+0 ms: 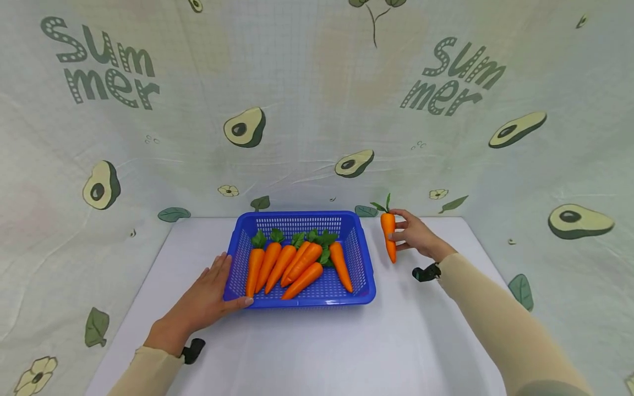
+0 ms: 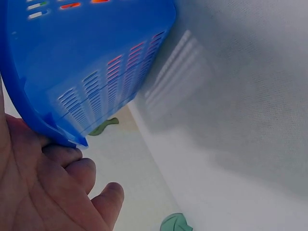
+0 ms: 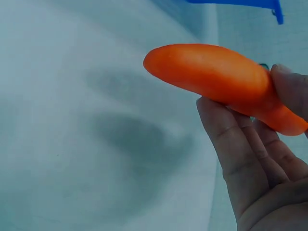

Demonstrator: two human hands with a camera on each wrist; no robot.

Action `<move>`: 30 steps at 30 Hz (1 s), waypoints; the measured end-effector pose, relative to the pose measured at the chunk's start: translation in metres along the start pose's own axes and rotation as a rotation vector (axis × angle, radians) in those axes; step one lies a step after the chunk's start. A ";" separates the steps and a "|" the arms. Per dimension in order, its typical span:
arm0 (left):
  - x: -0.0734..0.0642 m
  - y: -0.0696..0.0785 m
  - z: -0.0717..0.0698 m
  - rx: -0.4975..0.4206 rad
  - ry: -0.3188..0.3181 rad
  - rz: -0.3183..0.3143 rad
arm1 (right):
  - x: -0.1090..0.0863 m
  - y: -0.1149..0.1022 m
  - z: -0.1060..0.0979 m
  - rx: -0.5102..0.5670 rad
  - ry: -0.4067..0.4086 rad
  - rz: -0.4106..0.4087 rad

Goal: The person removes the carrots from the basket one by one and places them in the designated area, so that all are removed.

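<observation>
My right hand (image 1: 418, 236) pinches an orange carrot (image 1: 388, 234) with a short green top between thumb and fingers. The carrot hangs tip down to the right of a blue plastic basket (image 1: 366, 264); in the right wrist view, the carrot (image 3: 207, 70) lies across the fingers, its shadow on the surface beyond. My left hand (image 1: 208, 291) rests along the basket's left side, fingers extended, thumb at the front left corner. The left wrist view shows the fingers (image 2: 82, 173) right at the basket's rim. Inside the basket lie several carrots (image 1: 271, 264), mostly with tips toward the front.
The basket stands on a white table (image 1: 317, 352). A pale cloth (image 1: 307, 82) with avocado prints and lettering hangs behind and around the table. Black wrist cameras (image 1: 427, 273) sit at both sleeves.
</observation>
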State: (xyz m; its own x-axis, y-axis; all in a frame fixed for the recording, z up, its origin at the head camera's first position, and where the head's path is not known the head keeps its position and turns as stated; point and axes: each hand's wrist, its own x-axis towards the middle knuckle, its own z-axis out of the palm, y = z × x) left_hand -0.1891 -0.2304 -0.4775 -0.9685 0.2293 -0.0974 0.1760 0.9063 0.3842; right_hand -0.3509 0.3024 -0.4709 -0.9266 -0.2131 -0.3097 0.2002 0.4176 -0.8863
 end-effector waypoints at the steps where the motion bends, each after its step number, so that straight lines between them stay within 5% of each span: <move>1: 0.000 0.000 0.000 0.000 -0.002 -0.002 | 0.000 0.002 0.001 -0.013 0.001 -0.001; 30: 0.000 0.001 0.002 -0.040 -0.017 -0.022 | 0.021 0.028 0.025 -0.211 0.054 0.110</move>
State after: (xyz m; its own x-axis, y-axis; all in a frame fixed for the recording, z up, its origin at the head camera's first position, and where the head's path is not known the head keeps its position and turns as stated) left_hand -0.1884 -0.2292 -0.4786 -0.9687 0.2159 -0.1220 0.1471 0.8963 0.4183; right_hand -0.3569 0.2879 -0.5109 -0.9197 -0.1112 -0.3766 0.2351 0.6122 -0.7549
